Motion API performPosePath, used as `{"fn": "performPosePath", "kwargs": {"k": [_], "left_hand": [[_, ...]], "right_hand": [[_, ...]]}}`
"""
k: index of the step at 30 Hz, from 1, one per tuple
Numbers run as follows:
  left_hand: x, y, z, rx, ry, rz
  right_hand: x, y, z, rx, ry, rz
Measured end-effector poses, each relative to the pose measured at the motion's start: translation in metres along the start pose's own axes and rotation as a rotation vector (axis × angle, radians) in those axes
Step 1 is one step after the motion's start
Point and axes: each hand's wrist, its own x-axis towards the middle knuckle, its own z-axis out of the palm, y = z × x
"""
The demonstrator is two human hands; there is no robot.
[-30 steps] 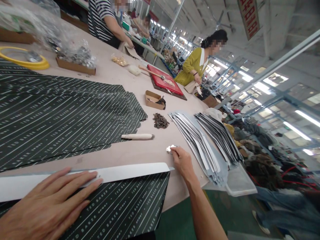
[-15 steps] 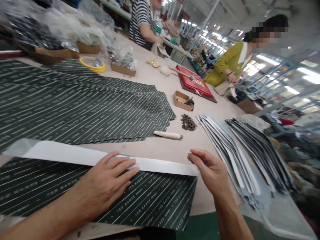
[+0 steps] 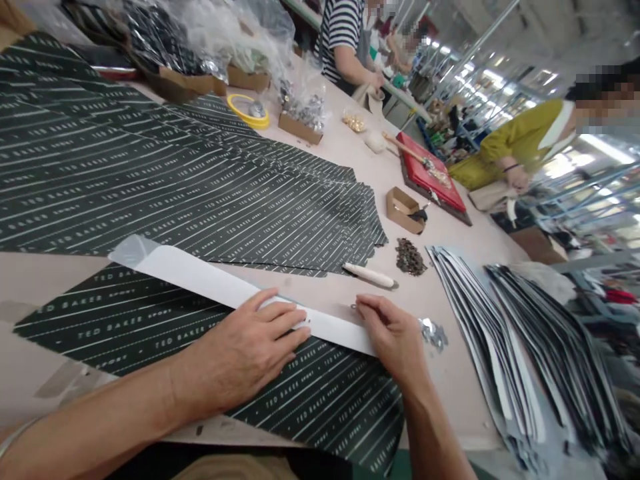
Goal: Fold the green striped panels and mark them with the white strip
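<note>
A dark green printed sheet with a white folded strip along its far edge lies in front of me. My left hand rests flat on it, fingers stretched onto the white strip. My right hand is pinched at the strip's right end, holding a tiny metal piece between thumb and fingertip. A small heap of silver pieces lies just right of that hand. A white-handled tool and a pile of dark small parts lie beyond.
A fanned stack of printed sheets fills the left. Fanned dark strips lie to the right. A small cardboard box, red board, yellow tape roll and bagged hardware sit farther back. Other people work at the table's far end.
My right hand came from the silver pieces back to the white strip's end with a small piece pinched. My left hand stayed flat on the sheet; the view swung left.
</note>
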Motion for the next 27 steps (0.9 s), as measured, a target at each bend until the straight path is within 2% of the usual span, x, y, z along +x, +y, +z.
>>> {"fn": "performPosePath", "kwargs": {"k": [5, 9, 19, 27], "left_hand": [[0.0, -0.002, 0.005, 0.001, 0.027, -0.007], [0.002, -0.001, 0.005, 0.006, 0.043, -0.009], [-0.001, -0.001, 0.007, -0.013, 0.026, -0.017], [0.001, 0.0, 0.004, -0.004, 0.066, -0.015]], "right_hand": [[0.001, 0.012, -0.009, 0.019, 0.013, 0.102], [0.004, 0.016, -0.015, -0.097, 0.018, 0.063], [0.023, 0.014, -0.001, -0.258, -0.198, -0.271], [0.045, 0.004, -0.01, -0.453, -0.437, -0.506]]}}
